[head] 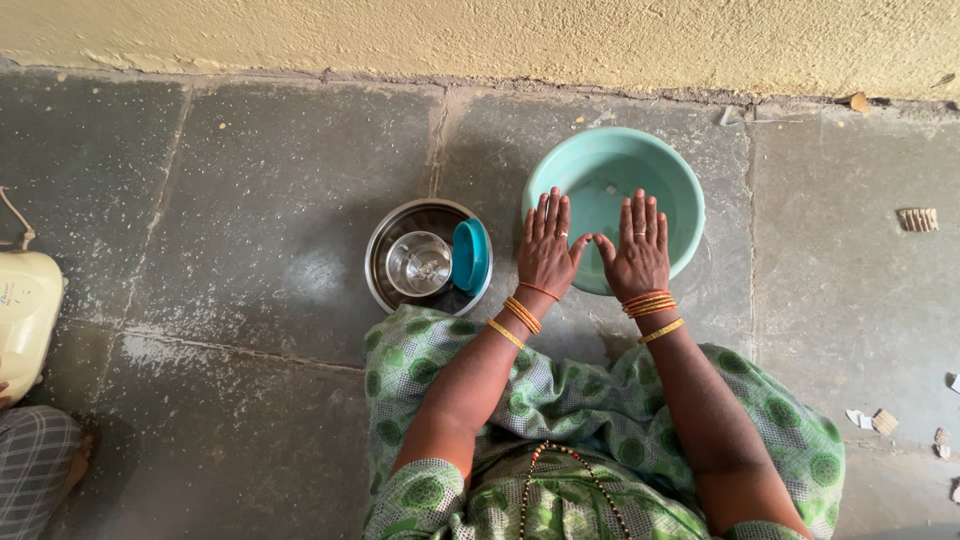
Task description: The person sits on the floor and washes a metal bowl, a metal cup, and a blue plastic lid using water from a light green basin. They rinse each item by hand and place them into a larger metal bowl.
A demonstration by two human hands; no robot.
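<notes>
From the head view, both hands are spread flat, palms down and fingers stretched out, side by side with the thumbs nearly meeting; they grip nothing. The left hand (546,243) lies over the near left rim of a green basin (672,180), and the right hand (639,247) lies over its near edge, fingers reaching across the hollow. Whether the palms touch the rim or hover just above it cannot be told. The basin stands on the stone floor (250,200), close to the yellow wall (480,40). Just left of it, almost touching, sits a steel bowl (385,240) holding a smaller steel cup (419,264) and a teal lid (469,255) tilted on edge against its right side. Gold bangles (650,303) ring both wrists. A cream appliance (25,310) lies at the far left edge, well apart, and shell-like scraps (917,219) lie on the floor at the right.
</notes>
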